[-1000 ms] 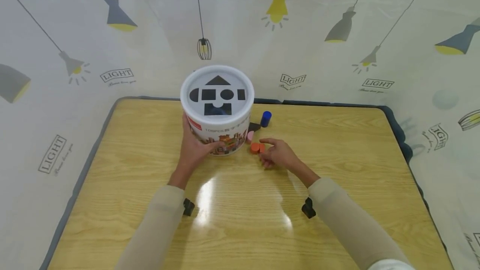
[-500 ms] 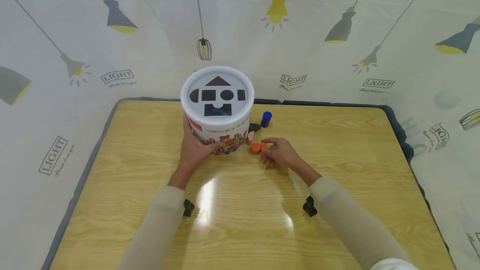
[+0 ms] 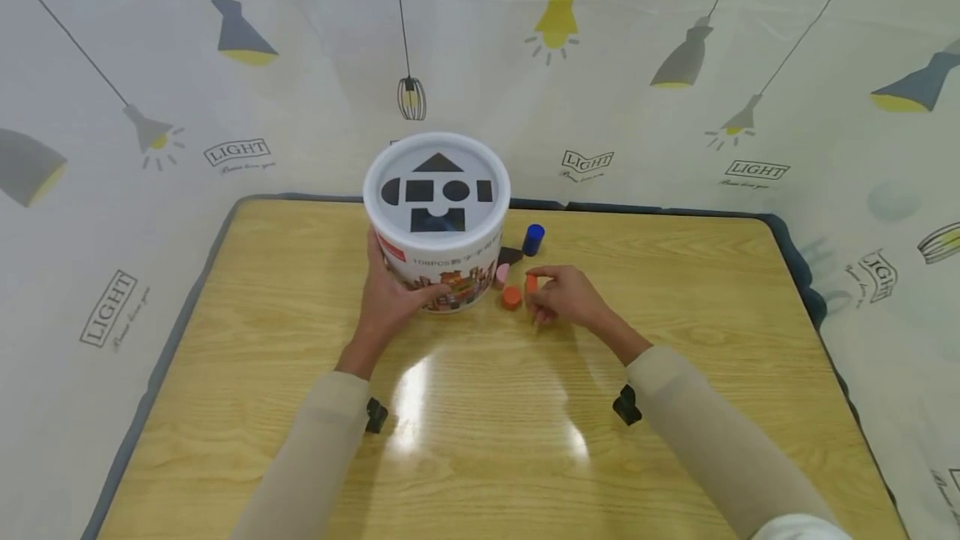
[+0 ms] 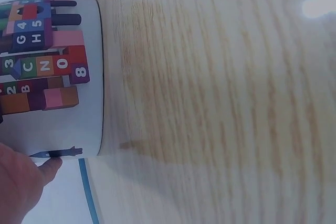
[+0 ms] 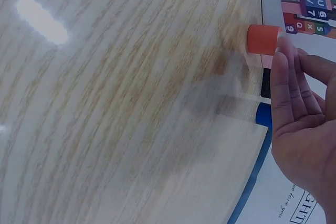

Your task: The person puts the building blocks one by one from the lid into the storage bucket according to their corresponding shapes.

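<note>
A white bucket of toy blocks [image 3: 438, 252] with shape-cut holes in its lid stands at the back of the table. My left hand [image 3: 390, 298] grips its left side, the thumb across the printed front. To the right, my right hand [image 3: 572, 297] pinches a small orange block [image 3: 531, 282] between thumb and fingers; in the right wrist view the fingers hide it. Just left of that hand an orange cylinder [image 3: 512, 298] lies on the table, also showing beside the fingertips in the right wrist view. A pink block [image 3: 502, 275] sits against the bucket.
Behind the pink block lies a dark block [image 3: 511, 256], partly hidden by the bucket. A blue cylinder [image 3: 533, 240] stands near the back edge of the wooden table [image 3: 675, 290]. A lamp-patterned sheet [image 3: 480, 40] rises behind and around the table.
My right hand has taken hold of the orange block beside the orange cylinder and drawn it slightly right, apart from the cylinder. The left hand and bucket have stayed put.
</note>
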`<state>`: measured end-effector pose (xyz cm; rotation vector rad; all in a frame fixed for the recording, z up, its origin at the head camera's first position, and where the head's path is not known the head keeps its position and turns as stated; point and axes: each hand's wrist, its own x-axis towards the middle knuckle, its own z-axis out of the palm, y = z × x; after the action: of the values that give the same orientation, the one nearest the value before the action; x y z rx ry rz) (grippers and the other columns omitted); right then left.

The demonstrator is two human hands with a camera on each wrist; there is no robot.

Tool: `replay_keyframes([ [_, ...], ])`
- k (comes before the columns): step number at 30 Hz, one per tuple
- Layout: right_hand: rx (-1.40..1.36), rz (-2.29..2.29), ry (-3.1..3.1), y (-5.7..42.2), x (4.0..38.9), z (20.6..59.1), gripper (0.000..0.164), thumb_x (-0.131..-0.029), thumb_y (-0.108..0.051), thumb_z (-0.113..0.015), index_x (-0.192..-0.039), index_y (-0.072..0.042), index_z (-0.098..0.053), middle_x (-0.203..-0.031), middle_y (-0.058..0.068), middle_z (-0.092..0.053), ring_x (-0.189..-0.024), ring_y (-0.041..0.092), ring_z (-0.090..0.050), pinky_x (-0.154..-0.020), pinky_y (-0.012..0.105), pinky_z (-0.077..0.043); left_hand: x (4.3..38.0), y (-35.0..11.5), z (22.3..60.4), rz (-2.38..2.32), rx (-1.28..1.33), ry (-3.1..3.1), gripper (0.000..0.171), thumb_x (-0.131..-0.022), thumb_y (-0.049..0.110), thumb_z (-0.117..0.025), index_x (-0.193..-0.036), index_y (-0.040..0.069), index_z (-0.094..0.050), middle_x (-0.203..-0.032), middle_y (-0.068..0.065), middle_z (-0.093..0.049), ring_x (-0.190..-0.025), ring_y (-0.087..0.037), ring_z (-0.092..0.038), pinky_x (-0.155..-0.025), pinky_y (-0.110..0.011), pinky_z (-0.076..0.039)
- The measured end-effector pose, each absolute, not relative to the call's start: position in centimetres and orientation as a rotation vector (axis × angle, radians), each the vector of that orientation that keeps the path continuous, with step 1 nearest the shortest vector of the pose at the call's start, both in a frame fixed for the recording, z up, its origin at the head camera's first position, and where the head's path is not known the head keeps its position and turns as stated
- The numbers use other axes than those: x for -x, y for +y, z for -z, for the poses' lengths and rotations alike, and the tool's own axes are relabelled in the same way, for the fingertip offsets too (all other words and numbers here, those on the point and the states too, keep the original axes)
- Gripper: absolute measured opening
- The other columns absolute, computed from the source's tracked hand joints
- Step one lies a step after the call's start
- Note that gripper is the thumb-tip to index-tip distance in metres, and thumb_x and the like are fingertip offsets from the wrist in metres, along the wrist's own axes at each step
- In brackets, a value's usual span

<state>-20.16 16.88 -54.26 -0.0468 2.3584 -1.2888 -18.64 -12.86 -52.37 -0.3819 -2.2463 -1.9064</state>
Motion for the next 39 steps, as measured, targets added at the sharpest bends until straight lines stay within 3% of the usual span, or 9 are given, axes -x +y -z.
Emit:
replay_keyframes([
  [6,0.057,1.325,2.344,16.8,20.2,53.7,0.048,-0.094,-0.013,-0.061,-0.139,-0.002,-0.051,-0.079,0.018,-0.071,-0.062,0.018,-0.067,-0.066,0.043,-0.062,18.5,-12.9,52.2,1.877,0.354,-2.293,0.130,-0.061,0.010,-0.093,-0.153,0.041,-0.006,-0.142,-0.003,-0.047,-0.130,-0.018,-0.046,-0.116,-0.047,-0.031],
  [21,0.185,1.318,2.325,16.1,20.0,51.8,0.047,-0.094,-0.015,-0.062,-0.138,0.000,-0.051,-0.079,0.020,-0.070,-0.060,0.017,-0.065,-0.070,0.049,-0.061,18.4,-13.0,52.3,1.814,0.347,-2.333,0.129,-0.062,0.013,-0.093,-0.153,0.041,-0.005,-0.142,0.003,-0.047,-0.131,-0.019,-0.045,-0.116,-0.048,-0.031],
  [28,0.260,1.333,2.312,15.8,20.1,50.9,0.044,-0.095,-0.014,-0.061,-0.135,0.002,-0.053,-0.083,0.025,-0.070,-0.061,0.018,-0.066,-0.067,0.047,-0.062,18.6,-13.2,52.3,1.834,0.354,-2.325,0.128,-0.062,0.014,-0.093,-0.152,0.042,-0.006,-0.142,0.004,-0.046,-0.132,-0.017,-0.045,-0.116,-0.047,-0.030],
  [34,0.261,1.317,2.321,15.9,20.3,50.1,0.047,-0.095,-0.017,-0.063,-0.136,0.003,-0.052,-0.086,0.026,-0.070,-0.065,0.020,-0.068,-0.068,0.045,-0.062,18.7,-13.2,52.4,1.836,0.343,-2.335,0.128,-0.063,0.015,-0.093,-0.152,0.042,-0.006,-0.143,0.004,-0.046,-0.132,-0.018,-0.044,-0.117,-0.047,-0.030],
  [39,0.254,1.325,2.279,16.0,20.2,49.8,0.049,-0.095,-0.019,-0.064,-0.137,0.004,-0.051,-0.084,0.022,-0.071,-0.069,0.028,-0.070,-0.073,0.051,-0.061,18.5,-13.2,52.4,1.805,0.347,-2.351,0.132,-0.062,0.015,-0.093,-0.153,0.042,-0.002,-0.145,0.004,-0.044,-0.133,-0.019,-0.044,-0.116,-0.049,-0.030],
])
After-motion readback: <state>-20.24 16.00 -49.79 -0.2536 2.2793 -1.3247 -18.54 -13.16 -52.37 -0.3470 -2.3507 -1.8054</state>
